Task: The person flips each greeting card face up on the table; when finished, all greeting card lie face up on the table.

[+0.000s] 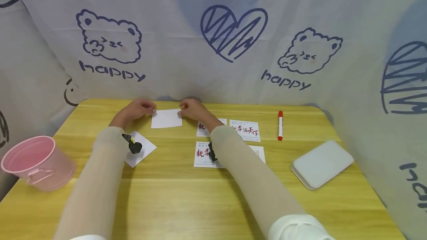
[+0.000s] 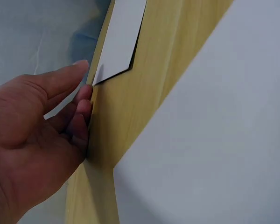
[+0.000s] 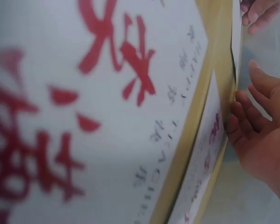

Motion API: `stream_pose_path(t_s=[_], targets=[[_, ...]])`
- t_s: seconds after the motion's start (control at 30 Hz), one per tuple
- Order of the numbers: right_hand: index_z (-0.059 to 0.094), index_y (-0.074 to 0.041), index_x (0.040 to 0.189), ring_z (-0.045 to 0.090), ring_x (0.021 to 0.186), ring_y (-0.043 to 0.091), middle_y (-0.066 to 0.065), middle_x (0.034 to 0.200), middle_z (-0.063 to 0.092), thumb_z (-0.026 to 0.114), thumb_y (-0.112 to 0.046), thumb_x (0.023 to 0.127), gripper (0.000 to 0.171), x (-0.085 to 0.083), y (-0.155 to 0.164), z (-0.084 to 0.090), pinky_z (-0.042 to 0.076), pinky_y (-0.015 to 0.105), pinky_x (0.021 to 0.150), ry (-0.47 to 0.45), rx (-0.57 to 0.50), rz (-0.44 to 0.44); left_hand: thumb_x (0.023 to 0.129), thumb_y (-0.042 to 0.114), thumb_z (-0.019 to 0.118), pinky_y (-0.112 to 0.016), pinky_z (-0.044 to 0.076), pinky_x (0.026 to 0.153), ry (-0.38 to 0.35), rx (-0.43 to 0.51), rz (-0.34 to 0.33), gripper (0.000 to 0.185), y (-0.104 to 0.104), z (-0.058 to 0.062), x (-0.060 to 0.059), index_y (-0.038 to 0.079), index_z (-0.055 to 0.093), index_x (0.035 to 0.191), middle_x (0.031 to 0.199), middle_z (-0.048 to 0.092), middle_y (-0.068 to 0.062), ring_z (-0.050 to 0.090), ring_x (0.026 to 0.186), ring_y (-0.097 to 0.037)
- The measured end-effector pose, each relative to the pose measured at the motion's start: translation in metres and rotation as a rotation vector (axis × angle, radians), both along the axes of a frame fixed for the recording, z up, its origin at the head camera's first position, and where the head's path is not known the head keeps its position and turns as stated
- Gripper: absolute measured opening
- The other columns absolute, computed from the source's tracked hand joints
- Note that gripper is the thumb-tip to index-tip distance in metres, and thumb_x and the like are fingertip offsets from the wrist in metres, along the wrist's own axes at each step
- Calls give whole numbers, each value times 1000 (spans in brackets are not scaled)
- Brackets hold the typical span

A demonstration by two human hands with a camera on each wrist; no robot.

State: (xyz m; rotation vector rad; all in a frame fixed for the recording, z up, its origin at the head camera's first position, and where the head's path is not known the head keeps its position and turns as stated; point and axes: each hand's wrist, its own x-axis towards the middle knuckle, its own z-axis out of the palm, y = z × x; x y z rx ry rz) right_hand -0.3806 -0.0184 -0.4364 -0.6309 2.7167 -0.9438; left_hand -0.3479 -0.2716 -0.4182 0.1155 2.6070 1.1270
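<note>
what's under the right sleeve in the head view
Parts of several printed cards show on both sides of the right sleeve, lying on the table. Whatever the sleeve covers, including some of the cards' print, cannot be seen.

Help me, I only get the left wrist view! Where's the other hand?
Observer: The right hand is at the right end of the far blank card, across from the left hand.
Operator: Ooh! Is there anything to draw with?
Observer: Yes, a red-and-white marker lies to the right of the printed cards.
Operator: And is anything pink?
Observer: A pink bucket stands on the left side of the table.
</note>
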Motion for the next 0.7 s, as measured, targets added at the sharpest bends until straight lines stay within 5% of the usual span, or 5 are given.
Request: stream_pose_path(t_s=[0.33,0.7], targets=[[55,-12,132,48,101,16,3,115,55,70,-33,88,51,-5,1,-6,42,31,92,-32,54,55,93,18,61,-48,24,110,-70,87,-17,43,-1,-3,0,3,51,132,133,45,-17,37,119,-32],[56,-12,132,50,114,18,5,126,54,69,-35,87,52,-2,-3,-3,41,33,100,-29,104,21,92,19,64,-48,24,110,-111,108,-6,45,-4,-3,0,6,50,133,133,43,-15,36,118,-31]])
